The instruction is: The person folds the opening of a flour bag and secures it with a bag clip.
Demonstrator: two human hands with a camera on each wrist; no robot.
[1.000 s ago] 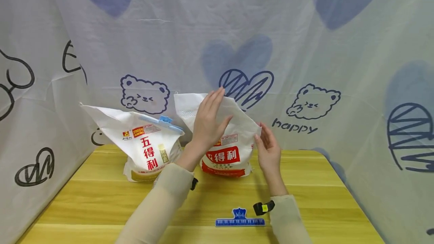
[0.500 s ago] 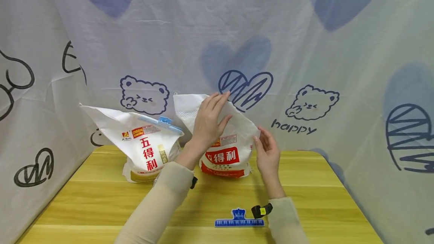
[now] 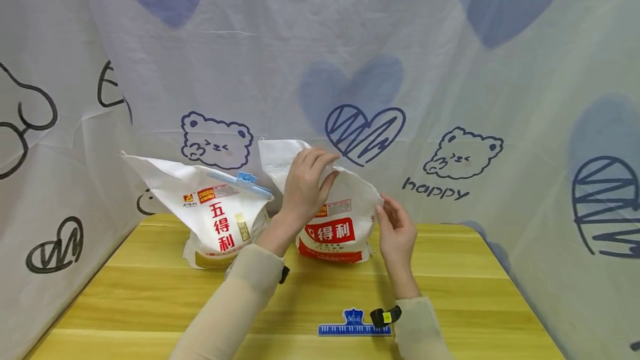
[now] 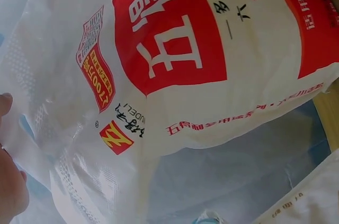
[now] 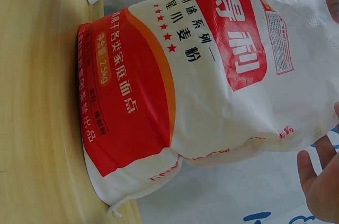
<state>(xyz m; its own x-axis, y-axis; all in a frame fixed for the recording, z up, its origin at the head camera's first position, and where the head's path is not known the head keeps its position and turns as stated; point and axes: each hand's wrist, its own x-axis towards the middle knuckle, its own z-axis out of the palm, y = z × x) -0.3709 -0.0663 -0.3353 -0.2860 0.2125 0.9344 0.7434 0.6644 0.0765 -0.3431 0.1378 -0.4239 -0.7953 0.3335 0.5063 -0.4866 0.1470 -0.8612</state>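
The red-labelled wheat-flour bag (image 3: 345,199) stands near 12 o'clock on the tabletop (image 3: 450,282). Thumb in front, the left hand (image 3: 306,185) pinches its top edge at 12; the right hand (image 3: 397,229) pinches the corner at 3. The filled base looks heavy yet yielding, the upper part limp and slick, so any lift probably wants support beneath. Fingertips behind the edge are hidden; whether the mouth is open can't be made out.

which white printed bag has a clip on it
The white bag with the gold base band, on the left: a light-blue clip sits along its top. The white bag with the red base band shows none.
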